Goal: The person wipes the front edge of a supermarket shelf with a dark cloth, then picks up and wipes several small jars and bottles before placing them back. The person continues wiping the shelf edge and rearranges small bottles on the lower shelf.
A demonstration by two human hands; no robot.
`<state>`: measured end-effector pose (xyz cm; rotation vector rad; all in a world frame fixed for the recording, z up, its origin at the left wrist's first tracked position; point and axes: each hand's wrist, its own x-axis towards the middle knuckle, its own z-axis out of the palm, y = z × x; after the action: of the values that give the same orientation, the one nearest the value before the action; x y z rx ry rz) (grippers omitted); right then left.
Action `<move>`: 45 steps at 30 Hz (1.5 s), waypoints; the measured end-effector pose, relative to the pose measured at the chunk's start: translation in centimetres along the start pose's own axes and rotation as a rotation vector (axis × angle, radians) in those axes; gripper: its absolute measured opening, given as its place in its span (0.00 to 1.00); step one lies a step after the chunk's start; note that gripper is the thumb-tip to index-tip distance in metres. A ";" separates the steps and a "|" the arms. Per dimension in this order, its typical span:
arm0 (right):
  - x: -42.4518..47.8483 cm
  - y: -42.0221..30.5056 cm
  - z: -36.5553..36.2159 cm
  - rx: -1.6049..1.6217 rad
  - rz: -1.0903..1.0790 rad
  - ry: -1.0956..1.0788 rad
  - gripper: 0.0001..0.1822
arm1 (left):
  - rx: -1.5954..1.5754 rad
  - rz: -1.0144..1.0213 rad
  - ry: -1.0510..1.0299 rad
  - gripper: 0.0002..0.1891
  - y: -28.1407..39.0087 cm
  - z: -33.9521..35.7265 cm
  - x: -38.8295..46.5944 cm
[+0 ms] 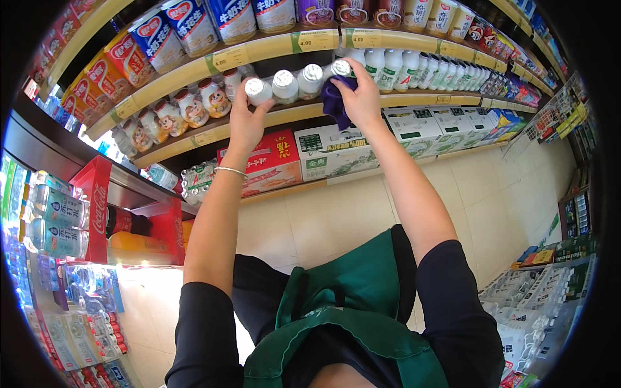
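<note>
A shrink-wrapped row of several white plastic bottles with foil caps (285,87) is held between my hands at the middle shelf (301,112). My left hand (248,114) grips the bottle at the row's left end, thumb and fingers around it. My right hand (361,94) grips the right end and also holds a dark purple cloth (338,104), bunched against the bottles and hanging below them. To the left of the row stand small bottles with cartoon-face labels (194,106); to the right, more white milk-drink bottles (388,68) line the same shelf.
Overhead, a shelf edge with price tags (281,46) carries cans and tubs (189,24). Below are drink cartons (335,150) and a red box (271,157). A red Coca-Cola display (97,213) stands at left, with packed water bottles (60,208). Bottle packs (529,300) are stacked at lower right.
</note>
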<state>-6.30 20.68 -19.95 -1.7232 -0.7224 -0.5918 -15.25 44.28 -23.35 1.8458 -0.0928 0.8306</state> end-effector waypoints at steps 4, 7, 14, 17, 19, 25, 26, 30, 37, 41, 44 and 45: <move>-1.6 -1.8 -1.5 0.090 -0.048 0.036 0.25 | -0.078 0.048 0.033 0.25 3.5 -0.6 -1.8; -1.3 -2.8 -2.6 0.301 0.109 -0.035 0.23 | -0.341 -0.035 0.023 0.24 4.7 -0.9 -2.5; -0.9 -2.9 -2.5 0.532 0.459 0.096 0.12 | -0.321 -0.322 0.048 0.12 4.7 0.2 -6.0; -1.0 -3.9 -2.3 0.169 0.159 0.241 0.15 | -0.459 -0.439 0.075 0.13 5.4 1.6 -7.5; -3.2 -5.1 0.3 -0.217 -0.010 0.049 0.20 | -0.468 -0.484 0.153 0.12 5.9 1.9 -7.7; -11.9 -10.4 5.2 -0.245 -0.290 -0.169 0.33 | -0.502 -0.479 0.140 0.11 5.9 2.4 -5.4; -12.7 -10.2 5.5 -0.263 -0.314 -0.167 0.34 | -0.495 -0.467 0.136 0.11 6.1 2.2 -5.2; -9.3 -8.7 2.1 -0.562 -0.507 -0.262 0.30 | -0.420 -0.429 0.111 0.12 8.1 0.2 -4.9; -8.6 -9.6 2.3 -0.325 -0.338 -0.139 0.35 | -0.495 -0.541 0.099 0.13 8.8 -0.6 -4.2; -10.5 -12.2 4.4 -0.269 -0.480 -0.212 0.30 | -0.575 -0.502 0.083 0.13 8.3 0.4 -3.3; -7.2 -12.0 3.5 -0.368 -0.537 -0.194 0.26 | -0.520 -0.433 0.129 0.13 9.2 -0.3 -3.3; -6.0 -12.0 3.3 -0.336 -0.520 -0.152 0.23 | -0.550 -0.431 0.098 0.13 8.1 -1.0 -3.0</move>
<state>-19.03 25.17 -17.08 -1.9061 -1.2540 -0.9888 -21.49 40.68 -18.52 1.2415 0.1260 0.5218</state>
